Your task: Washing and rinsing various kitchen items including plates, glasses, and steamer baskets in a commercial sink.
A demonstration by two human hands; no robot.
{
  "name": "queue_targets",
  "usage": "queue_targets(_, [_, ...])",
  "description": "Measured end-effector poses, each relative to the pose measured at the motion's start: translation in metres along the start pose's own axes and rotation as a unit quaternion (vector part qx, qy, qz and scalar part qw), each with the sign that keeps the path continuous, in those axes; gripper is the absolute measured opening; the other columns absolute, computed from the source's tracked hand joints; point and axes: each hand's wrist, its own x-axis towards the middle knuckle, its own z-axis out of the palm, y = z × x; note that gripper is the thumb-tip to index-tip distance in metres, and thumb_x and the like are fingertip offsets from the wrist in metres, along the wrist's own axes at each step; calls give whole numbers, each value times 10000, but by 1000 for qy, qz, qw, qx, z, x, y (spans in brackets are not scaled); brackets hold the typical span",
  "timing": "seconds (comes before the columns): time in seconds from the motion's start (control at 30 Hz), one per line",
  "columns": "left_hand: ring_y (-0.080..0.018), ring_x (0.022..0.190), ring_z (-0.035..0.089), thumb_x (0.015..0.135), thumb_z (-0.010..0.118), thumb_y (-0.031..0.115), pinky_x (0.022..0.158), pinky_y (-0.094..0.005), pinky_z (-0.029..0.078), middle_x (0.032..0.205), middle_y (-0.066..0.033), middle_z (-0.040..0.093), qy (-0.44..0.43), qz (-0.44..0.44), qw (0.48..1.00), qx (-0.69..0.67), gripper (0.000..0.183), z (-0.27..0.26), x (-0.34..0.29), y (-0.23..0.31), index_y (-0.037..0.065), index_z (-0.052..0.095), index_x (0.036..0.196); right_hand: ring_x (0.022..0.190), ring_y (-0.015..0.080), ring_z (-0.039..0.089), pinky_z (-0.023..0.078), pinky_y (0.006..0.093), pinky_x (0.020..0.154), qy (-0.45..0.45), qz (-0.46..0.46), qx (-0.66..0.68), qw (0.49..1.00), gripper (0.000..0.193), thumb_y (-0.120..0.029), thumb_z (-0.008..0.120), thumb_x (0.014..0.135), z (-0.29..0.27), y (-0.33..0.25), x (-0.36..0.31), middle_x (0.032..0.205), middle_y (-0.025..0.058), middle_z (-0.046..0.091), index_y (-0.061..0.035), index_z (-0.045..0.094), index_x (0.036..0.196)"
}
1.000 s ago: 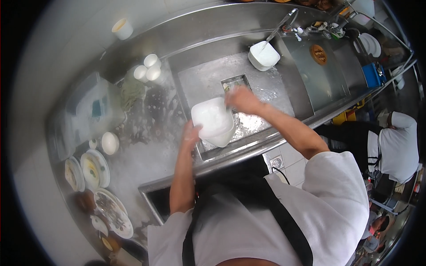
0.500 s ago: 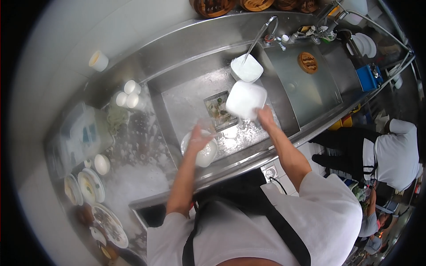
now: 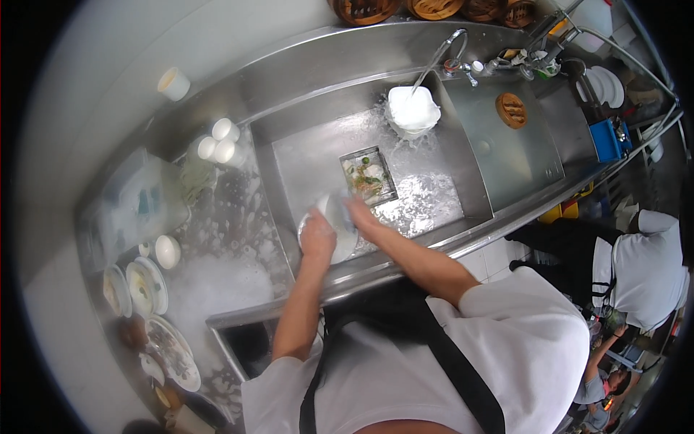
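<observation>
Near the front edge of the left sink basin, a round white bowl (image 3: 343, 244) is between my two hands, apparently tilted and partly smeared by motion. My left hand (image 3: 318, 236) is closed on its left side. At its upper right is my right hand (image 3: 360, 214), whose fingers are too blurred to show if they grip the rim or something else. Against the back right of the basin, squarish white bowls (image 3: 413, 108), seemingly stacked, sit under water running from the faucet (image 3: 441, 54). A square drain strainer (image 3: 369, 176) with food scraps lies in the basin floor.
Right of the divider, a water-filled basin (image 3: 506, 155) holds a round bamboo steamer piece (image 3: 512, 111). Foamy counter (image 3: 224, 282) on the left carries white cups (image 3: 225, 130), a clear plastic tub (image 3: 141, 210) and dirty plates (image 3: 172, 352). Another person (image 3: 632, 267) stands at right.
My right hand has let go of a squarish white bowl, now under the faucet, and come back left to the round bowl. My left hand has closed on the round bowl.
</observation>
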Motion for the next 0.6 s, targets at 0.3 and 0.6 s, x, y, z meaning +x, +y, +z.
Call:
queue_targets(0.3, [-188,428,551,800,504,-15,368,-340,430,757,-129,603,-88,-99,813,-567,491,-45,-34,-32,-45,384,1275,965,447,653,498,495,894,1,-251,-512,822,335,-266,558,921,71,-7,-20,999,260,688,-30,625,1151])
queue_targets(0.6, [-154,473,526,806,553,0,382,-296,392,747,-86,576,-165,-50,739,-652,395,-26,-19,-65,-24,486,1194,1207,283,589,446,455,1028,-109,-195,-479,849,299,-148,589,871,71,-19,-39,1196,150,659,-91,626,1162])
